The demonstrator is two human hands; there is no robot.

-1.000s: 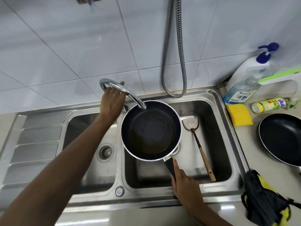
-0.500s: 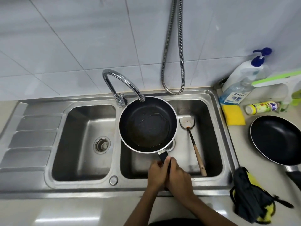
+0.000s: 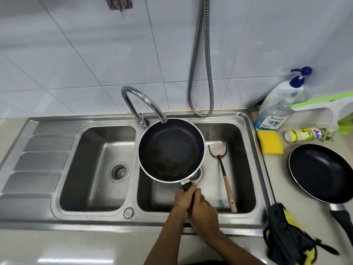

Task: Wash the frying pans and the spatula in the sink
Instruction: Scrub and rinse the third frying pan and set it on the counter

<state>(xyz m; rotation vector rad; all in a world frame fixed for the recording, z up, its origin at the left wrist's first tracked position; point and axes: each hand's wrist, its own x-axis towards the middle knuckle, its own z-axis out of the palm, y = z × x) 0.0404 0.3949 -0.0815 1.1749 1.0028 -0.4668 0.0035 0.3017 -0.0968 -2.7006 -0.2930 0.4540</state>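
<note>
A small black frying pan with a film of water and brown residue is held level over the right basin of the steel sink, its far rim under the faucet spout. My left hand and my right hand both grip its black handle, side by side. A metal spatula with a wooden handle lies on the floor of the right basin, to the right of the pan. A second, larger black frying pan rests on the counter at the right.
A yellow sponge, a pump bottle of soap and a small yellow bottle sit right of the sink. A black and yellow cloth lies at the counter's front. A metal hose hangs on the tiled wall. The left basin holds only its drain.
My left hand left the faucet and came down onto the pan handle beside my right hand. The pan has stayed under the spout.
</note>
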